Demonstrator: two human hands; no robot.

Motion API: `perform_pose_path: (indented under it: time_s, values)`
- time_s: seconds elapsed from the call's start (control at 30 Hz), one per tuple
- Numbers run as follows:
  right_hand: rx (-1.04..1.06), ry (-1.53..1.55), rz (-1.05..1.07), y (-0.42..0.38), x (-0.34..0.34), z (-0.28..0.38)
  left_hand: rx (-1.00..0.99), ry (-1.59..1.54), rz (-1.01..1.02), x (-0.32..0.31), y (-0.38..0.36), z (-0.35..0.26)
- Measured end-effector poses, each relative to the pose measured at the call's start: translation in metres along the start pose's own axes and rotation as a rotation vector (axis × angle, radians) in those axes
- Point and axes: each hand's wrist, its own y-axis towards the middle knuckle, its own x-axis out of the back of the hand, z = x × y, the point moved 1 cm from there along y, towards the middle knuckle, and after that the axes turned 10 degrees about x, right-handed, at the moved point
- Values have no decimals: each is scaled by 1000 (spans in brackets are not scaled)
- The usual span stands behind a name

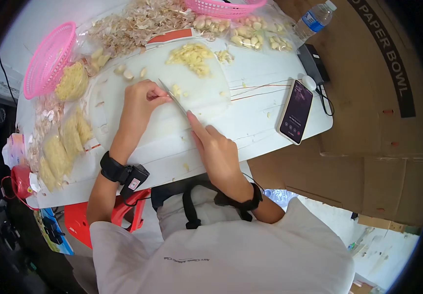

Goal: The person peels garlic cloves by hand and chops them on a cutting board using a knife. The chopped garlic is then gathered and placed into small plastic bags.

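We're slicing garlic on the white cutting board, mid-table. Left hand is curled closed, fingertips pinning a garlic clove against the board; the clove is mostly hidden, so we can't tell how much of it is left. Right hand is closed around the knife handle, index finger running along the spine, blade angling up-left with its tip just beside the left fingertips.

Handling, as we're judging it: the clove is small, light and firm, and peeled, so likely slick and prone to rolling. We'd grip it from the top and rear with tucked fingertips. The blade is thin and stiff, so we're holding it at the handle with a finger on the spine for control.

Around it:
- pile of cut garlic on the far side of the board
- a few whole cloves far left of the hand
- garlic skins heaped at the far edge
- bagged peeled garlic along the left
- pink basket far left, on its side
- smartphone and water bottle on the right
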Motion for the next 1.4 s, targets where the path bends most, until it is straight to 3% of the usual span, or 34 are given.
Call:
perform_pose_path:
  time_s: [0.37, 0.53, 1.27, 1.4]
  values:
    - [51, 162, -103, 10, 14, -10, 9, 9, 10, 1, -1, -3]
    - [-14, 75, 60, -5, 45, 3, -4, -57, 2, 0, -1, -2]
    - [-9, 58, 58, -22, 57, 15, -1, -1, -14, 1, -1, -2]
    - [-130, 95, 94, -22, 58, 20, 25, -2, -12, 1, -2, -3]
